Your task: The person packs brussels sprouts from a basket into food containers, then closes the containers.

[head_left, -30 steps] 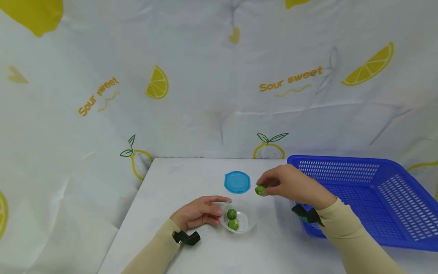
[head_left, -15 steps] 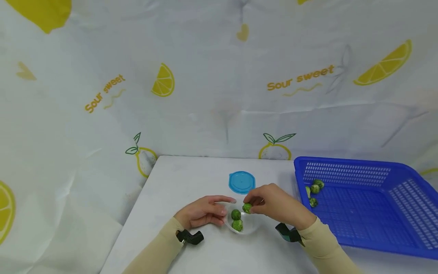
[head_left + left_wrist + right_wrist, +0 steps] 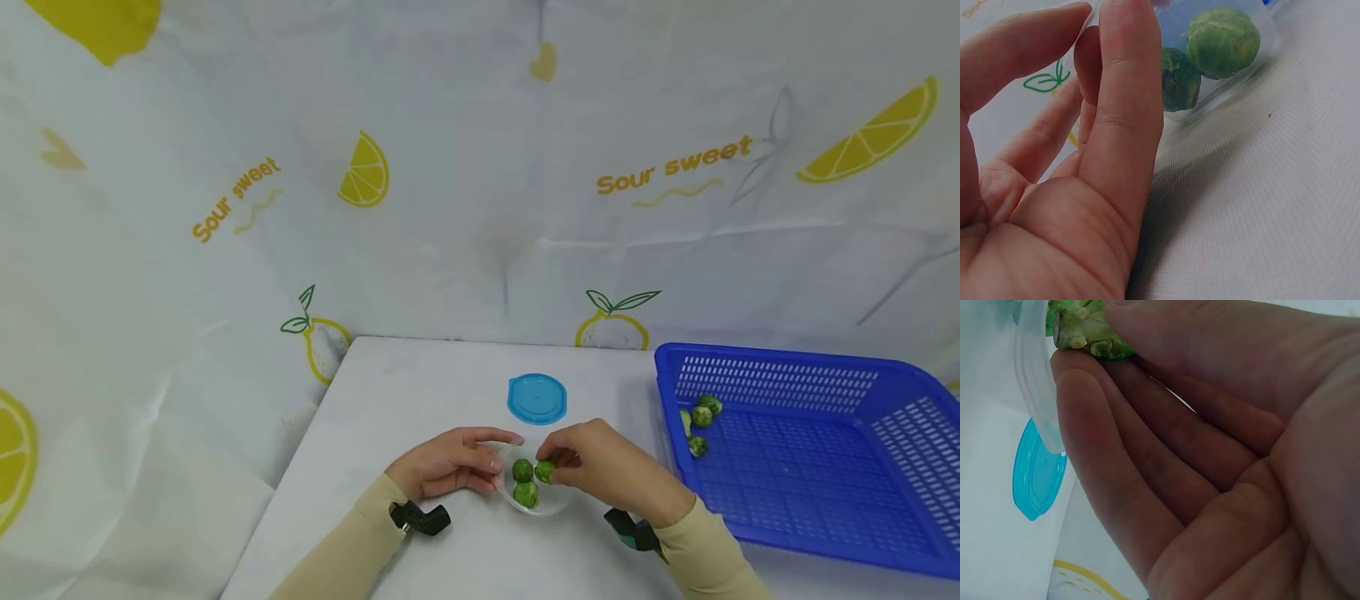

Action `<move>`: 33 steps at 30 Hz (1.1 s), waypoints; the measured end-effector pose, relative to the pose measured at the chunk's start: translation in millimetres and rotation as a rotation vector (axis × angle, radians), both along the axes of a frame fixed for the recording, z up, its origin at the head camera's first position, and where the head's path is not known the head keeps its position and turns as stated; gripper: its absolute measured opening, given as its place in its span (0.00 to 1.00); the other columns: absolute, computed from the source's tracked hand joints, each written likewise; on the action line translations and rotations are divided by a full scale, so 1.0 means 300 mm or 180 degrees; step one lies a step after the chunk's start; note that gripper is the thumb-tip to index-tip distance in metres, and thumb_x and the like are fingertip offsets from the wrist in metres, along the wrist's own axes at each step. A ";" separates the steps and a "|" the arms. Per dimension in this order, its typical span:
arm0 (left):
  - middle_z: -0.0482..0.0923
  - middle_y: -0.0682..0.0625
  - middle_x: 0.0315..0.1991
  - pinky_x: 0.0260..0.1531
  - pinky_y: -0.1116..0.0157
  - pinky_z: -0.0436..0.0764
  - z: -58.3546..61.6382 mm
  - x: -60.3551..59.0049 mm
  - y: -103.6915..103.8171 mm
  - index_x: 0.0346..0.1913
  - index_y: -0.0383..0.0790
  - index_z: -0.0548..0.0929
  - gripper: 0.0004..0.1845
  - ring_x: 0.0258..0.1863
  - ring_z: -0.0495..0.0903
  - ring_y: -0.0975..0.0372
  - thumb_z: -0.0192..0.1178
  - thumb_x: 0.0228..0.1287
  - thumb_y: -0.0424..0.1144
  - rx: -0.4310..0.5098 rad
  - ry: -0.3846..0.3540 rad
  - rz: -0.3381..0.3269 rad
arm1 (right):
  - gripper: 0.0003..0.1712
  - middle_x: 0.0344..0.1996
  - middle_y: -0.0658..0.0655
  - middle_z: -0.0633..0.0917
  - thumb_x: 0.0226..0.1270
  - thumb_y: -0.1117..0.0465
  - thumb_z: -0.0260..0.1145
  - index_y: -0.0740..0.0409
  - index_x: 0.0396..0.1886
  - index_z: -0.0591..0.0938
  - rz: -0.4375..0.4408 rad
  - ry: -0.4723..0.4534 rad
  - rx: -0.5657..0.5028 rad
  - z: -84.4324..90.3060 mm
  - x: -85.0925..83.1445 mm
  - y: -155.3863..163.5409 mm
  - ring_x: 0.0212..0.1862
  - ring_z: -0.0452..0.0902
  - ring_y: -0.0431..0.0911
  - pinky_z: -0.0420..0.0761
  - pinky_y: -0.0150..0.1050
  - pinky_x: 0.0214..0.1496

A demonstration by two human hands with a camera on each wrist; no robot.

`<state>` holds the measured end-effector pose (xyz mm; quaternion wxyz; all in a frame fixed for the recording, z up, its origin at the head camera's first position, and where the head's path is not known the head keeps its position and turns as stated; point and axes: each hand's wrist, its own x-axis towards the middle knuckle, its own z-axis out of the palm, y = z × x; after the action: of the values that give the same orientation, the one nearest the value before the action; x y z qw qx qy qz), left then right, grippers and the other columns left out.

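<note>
A small clear plastic bowl [image 3: 553, 502] stands on the white table, two green Brussels sprouts [image 3: 526, 495] inside it. My left hand [image 3: 453, 463] holds the bowl at its left side, fingers and thumb at the rim. Between the thumb and fingertips of my right hand [image 3: 603, 465] is a third Brussels sprout [image 3: 544, 472], low over the bowl and beside the other two. Its pale cut stem [image 3: 1075, 334] shows in the right wrist view, close to the bowl's wall [image 3: 1035, 375]. The left wrist view shows the two sprouts [image 3: 1224, 42] through the bowl.
A blue lid [image 3: 537, 398] lies flat behind the bowl. To the right stands a large blue plastic basket [image 3: 817, 467], with several Brussels sprouts [image 3: 702, 416] at its left end. A lemon-print sheet [image 3: 450, 250] hangs behind the table.
My right hand has carried its sprout leftward from beside the basket and lowered it into the bowl area. My left hand has stayed at the bowl. The head view has shifted slightly.
</note>
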<state>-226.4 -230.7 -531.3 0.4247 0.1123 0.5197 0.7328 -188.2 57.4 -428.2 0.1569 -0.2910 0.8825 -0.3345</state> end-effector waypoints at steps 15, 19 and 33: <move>0.85 0.53 0.36 0.47 0.67 0.92 0.006 0.008 -0.011 0.80 0.41 0.72 0.34 0.36 0.90 0.64 0.66 0.73 0.30 -0.0038 0.0008 0.0010 | 0.11 0.38 0.44 0.91 0.67 0.67 0.78 0.54 0.47 0.92 0.0055 0.0072 0.0051 0.007 0.012 -0.019 0.40 0.85 0.36 0.87 0.31 0.42; 0.85 0.53 0.36 0.46 0.67 0.92 0.010 0.009 -0.008 0.80 0.41 0.72 0.34 0.36 0.90 0.64 0.67 0.73 0.31 -0.0050 0.0002 0.0016 | 0.11 0.37 0.44 0.91 0.66 0.67 0.78 0.53 0.46 0.92 0.0064 0.0047 0.0049 0.006 0.012 -0.019 0.40 0.84 0.36 0.87 0.31 0.42; 0.86 0.53 0.36 0.46 0.66 0.92 0.004 0.002 0.000 0.80 0.42 0.73 0.34 0.35 0.91 0.64 0.66 0.73 0.31 -0.0044 -0.0011 0.0022 | 0.12 0.38 0.50 0.92 0.64 0.72 0.73 0.59 0.45 0.93 0.0114 0.0028 0.0054 -0.002 0.024 -0.022 0.39 0.84 0.35 0.87 0.32 0.41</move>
<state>-225.8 -230.9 -530.1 0.4238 0.1063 0.5244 0.7308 -181.1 50.8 -428.8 0.1614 -0.3068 0.8807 -0.3228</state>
